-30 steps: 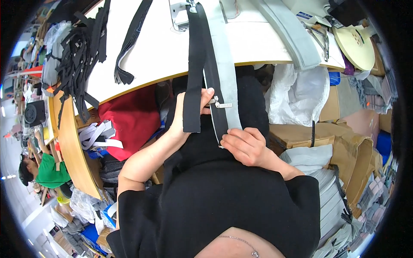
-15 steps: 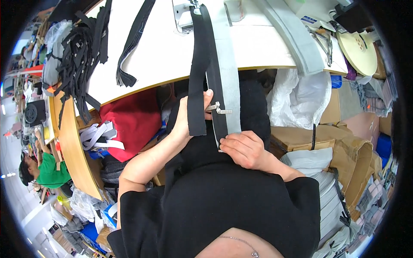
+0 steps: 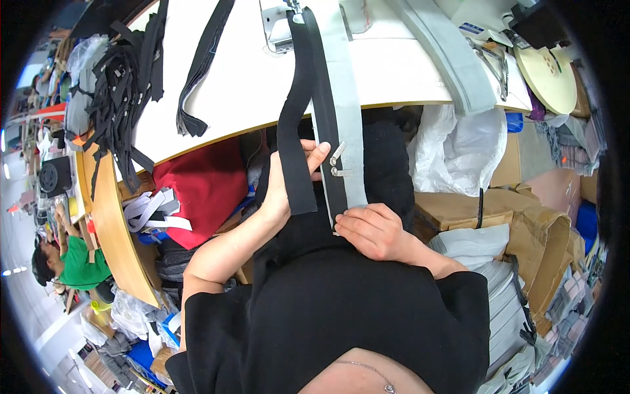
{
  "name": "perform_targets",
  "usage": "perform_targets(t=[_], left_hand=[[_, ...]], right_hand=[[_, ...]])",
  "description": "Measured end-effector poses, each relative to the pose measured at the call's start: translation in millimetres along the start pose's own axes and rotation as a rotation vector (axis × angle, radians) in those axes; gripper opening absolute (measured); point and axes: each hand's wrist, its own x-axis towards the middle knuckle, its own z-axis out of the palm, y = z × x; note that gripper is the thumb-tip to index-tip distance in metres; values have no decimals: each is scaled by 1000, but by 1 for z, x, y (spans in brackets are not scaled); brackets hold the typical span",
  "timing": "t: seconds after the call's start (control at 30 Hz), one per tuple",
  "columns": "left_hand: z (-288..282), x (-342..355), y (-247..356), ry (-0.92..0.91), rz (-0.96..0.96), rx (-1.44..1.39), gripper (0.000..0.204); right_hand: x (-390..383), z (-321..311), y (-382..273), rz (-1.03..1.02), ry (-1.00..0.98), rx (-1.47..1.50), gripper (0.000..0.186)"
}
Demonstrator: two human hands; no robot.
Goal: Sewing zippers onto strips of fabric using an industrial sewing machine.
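A black zipper (image 3: 335,187) with two silver sliders runs down from the sewing machine's presser foot (image 3: 295,9) towards me. A light grey fabric strip (image 3: 349,98) lies along its right side, and a loose black strip (image 3: 295,118) hangs on its left. Both metal pull tabs (image 3: 340,153) point right, over the grey strip. My left hand (image 3: 283,180) is closed at the zipper's left edge beside the sliders, thumb on the near side, partly behind the black strip. My right hand (image 3: 373,230) pinches the lower ends of the zipper and grey strip together.
On the white table (image 3: 256,85) lie a heap of black zippers (image 3: 125,98), another black strip (image 3: 200,79), folded grey strips (image 3: 449,65) and scissors (image 3: 495,65). Below are red cloth (image 3: 197,190), a white plastic bag (image 3: 456,151) and cardboard boxes (image 3: 538,243). A person in green (image 3: 82,262) sits far left.
The upper pull tab has flipped from pointing left to pointing right. The loose black strip and my left hand have shifted slightly left; my right hand stays in place.
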Motion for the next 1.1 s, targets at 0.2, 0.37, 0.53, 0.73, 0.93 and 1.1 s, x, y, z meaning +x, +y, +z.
perform_targets(t=[0.2,0.37,0.53,0.73,0.93,1.1], left_hand=[[-8,-1,2,-13,25,69,29],[-9,1,-3,-15,-10,62,30],[-19,1,5,-51,33,54,25],[-35,1,12,123,641,255,42],[-50,21,38,-259,1046,583,23],[-41,76,55,150,938,467,28]], right_hand=[[3,0,0,-68,59,-12,11],[2,6,1,-47,38,22,11],[3,10,3,-20,9,70,12],[10,6,6,-27,-15,82,10],[12,5,7,-48,-45,78,9],[11,8,7,-36,-64,105,9]])
